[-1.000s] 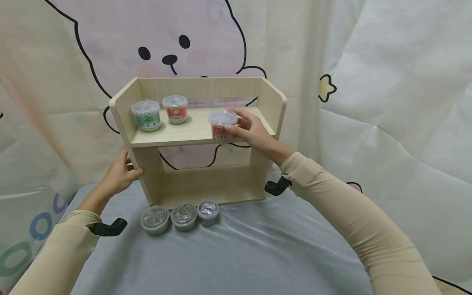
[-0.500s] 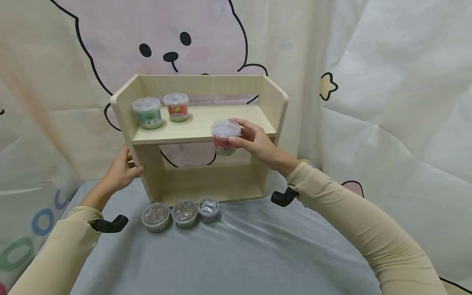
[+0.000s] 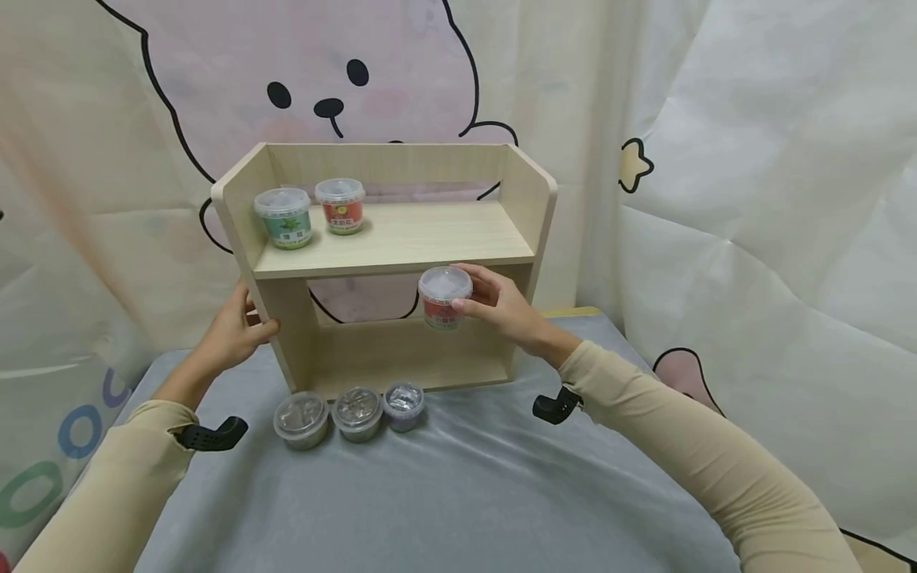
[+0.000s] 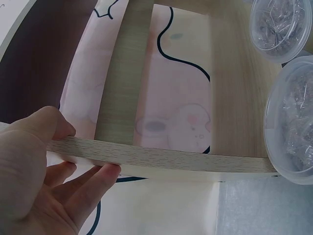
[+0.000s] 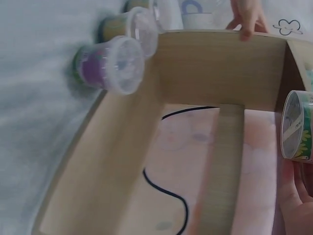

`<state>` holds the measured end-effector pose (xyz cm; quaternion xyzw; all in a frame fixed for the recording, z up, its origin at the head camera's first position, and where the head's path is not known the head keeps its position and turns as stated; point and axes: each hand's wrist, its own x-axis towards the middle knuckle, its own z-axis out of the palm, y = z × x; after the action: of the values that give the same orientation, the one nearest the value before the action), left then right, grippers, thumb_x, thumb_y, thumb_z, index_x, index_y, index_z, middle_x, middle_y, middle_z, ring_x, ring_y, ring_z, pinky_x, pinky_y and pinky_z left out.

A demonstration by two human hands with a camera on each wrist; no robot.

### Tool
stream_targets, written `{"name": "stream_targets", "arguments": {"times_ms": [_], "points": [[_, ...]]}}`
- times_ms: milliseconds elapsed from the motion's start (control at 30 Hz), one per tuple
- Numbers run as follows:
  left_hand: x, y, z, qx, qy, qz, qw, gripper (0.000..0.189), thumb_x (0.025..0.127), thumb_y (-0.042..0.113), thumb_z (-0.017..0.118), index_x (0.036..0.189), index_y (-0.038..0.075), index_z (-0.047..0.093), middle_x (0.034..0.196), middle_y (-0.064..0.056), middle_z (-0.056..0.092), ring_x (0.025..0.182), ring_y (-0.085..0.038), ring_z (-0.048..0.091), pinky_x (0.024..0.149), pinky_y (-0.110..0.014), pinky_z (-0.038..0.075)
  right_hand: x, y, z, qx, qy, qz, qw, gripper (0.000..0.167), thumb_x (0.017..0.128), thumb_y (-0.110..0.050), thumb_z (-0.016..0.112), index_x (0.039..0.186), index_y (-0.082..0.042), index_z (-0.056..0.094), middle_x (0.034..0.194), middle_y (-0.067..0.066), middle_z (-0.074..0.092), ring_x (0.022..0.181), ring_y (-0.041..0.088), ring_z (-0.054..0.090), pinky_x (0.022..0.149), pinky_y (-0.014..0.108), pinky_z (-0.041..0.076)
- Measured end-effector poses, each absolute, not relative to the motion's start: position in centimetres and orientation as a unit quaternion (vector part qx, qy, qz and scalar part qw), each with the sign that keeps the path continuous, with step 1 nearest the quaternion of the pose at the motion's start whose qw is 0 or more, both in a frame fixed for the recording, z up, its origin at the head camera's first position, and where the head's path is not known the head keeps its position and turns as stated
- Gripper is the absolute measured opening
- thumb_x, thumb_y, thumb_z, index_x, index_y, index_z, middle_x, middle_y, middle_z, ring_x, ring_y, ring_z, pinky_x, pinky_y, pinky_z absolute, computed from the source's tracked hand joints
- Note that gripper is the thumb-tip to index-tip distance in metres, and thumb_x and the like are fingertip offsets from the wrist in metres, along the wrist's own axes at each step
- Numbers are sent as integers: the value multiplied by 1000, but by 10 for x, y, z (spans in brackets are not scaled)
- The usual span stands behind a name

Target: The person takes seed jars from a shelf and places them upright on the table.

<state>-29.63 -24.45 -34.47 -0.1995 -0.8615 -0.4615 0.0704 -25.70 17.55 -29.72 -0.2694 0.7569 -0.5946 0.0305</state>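
My right hand holds a clear-lidded plastic cup with a red label between thumb and fingers, in front of the lower opening of a pale wooden shelf. In the right wrist view the cup shows its underside at the right edge. My left hand grips the shelf's left side panel; the left wrist view shows the thumb and fingers of this hand on either side of the panel's edge. On the upper board stand a green-labelled cup and another red-labelled cup.
Three lidded cups stand in a row at the shelf's front left foot: a left one, a middle one and a smaller right one. A grey-blue cloth covers the table. A printed curtain hangs behind.
My right hand has brought the red-labelled cup off the upper board's front edge and down, slightly to the right. The left hand stays on the side panel.
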Motion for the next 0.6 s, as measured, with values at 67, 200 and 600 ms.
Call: {"name": "stream_targets", "arguments": {"times_ms": [67,200,600], "points": [[-297,-245,-345,-200,-861,-461,74,88,93,-3,55,162,18,6,146,-43,36,116,-66,54,70,-37,60,-257,178,-304,-265,760,-593,31,58,98,-5,60,153,-5,40,144,23,54,128,25,58,103,30,52],[-297,-245,-346,-200,-863,-457,77,87,93,-2,56,162,18,6,147,-42,36,116,-65,54,69,-35,59,-258,182,-320,-256,760,-596,36,60,97,-7,63,153,-4,39,144,25,54,127,27,59,101,28,53],[-296,-245,-346,-198,-863,-459,70,88,93,-3,57,162,18,7,149,-40,35,118,-64,54,74,-45,62,-259,187,-362,-236,752,-614,50,63,94,2,64,152,1,39,145,30,51,130,36,58,99,27,55]]}}
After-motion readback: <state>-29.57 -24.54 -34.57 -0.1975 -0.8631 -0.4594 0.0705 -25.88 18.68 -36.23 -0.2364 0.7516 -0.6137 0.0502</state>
